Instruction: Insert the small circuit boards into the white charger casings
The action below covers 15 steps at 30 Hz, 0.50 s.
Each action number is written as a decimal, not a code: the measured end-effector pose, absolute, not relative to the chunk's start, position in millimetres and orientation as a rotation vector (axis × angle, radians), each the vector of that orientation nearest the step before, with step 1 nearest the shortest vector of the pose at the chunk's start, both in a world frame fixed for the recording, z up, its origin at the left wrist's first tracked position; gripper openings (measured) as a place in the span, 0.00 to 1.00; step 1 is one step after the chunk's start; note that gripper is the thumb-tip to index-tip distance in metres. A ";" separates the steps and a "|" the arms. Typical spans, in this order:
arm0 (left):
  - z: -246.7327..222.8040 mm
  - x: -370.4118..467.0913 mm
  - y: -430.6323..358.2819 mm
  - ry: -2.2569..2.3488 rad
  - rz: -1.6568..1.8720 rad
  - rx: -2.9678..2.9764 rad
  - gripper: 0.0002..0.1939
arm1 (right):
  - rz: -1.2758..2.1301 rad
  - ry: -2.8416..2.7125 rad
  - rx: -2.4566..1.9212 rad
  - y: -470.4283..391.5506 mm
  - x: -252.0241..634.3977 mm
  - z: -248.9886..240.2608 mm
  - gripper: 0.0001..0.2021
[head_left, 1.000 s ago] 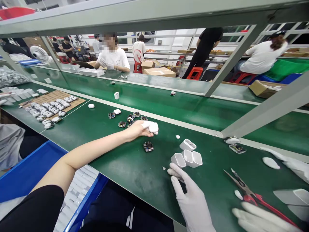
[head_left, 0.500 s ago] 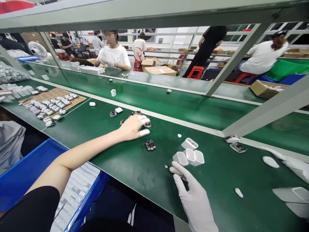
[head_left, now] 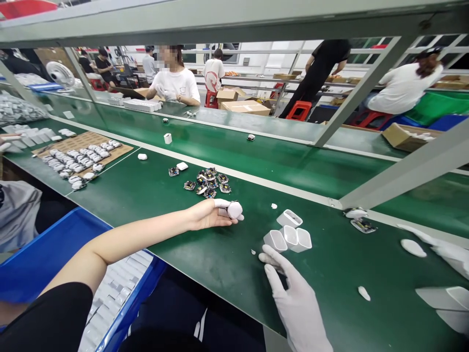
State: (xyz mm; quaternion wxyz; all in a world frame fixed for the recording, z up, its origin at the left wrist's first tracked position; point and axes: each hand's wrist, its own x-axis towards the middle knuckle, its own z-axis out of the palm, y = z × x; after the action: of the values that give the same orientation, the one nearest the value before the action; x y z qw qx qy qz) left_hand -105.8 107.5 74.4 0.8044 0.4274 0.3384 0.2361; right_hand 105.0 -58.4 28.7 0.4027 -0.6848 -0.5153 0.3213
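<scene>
My left hand (head_left: 214, 214), with white finger cots on some fingers, holds a circuit board with a white cap (head_left: 235, 210) just above the green work surface. Its white cap faces up and the board below is mostly hidden. Just beyond this hand lies a loose pile of small circuit boards (head_left: 209, 182). My right hand (head_left: 293, 298), in a white glove, has its thumb and fingers apart and nothing between them. Past its fingertips is a cluster of several hollow white plastic housings (head_left: 291, 234), their openings showing. A small white scrap (head_left: 253, 252) lies beside its fingers.
Rows of white-capped boards (head_left: 78, 159) lie on a cardboard sheet (head_left: 122, 147) at left. A blue bin (head_left: 47, 254) of white housings stands below the table edge. A slanted metal post (head_left: 403, 166) rises at right. A sunken green belt (head_left: 220, 146) runs behind; people work beyond.
My left hand has drawn back from the pile toward me and now holds the capped circuit board. The single board that lay apart in front of the pile is gone from its spot.
</scene>
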 end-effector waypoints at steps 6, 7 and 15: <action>73.5 -106.7 105.9 0.798 0.549 0.996 0.15 | 0.826 -1.301 -1.736 -59.1 105.0 29.1 0.20; 71.8 -106.5 105.3 0.825 0.555 1.107 0.17 | 0.826 -1.302 -1.737 -59.0 105.2 29.1 0.20; 70.1 -114.9 112.4 0.995 0.712 1.732 0.21 | 0.833 -1.300 -1.747 -58.6 104.6 30.3 0.20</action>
State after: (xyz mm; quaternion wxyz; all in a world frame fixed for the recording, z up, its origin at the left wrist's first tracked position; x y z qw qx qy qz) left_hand -114.9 112.4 70.1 0.4885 0.7127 0.4093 0.2931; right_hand 104.6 -58.6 30.3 0.3939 -0.6887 -0.5124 0.3285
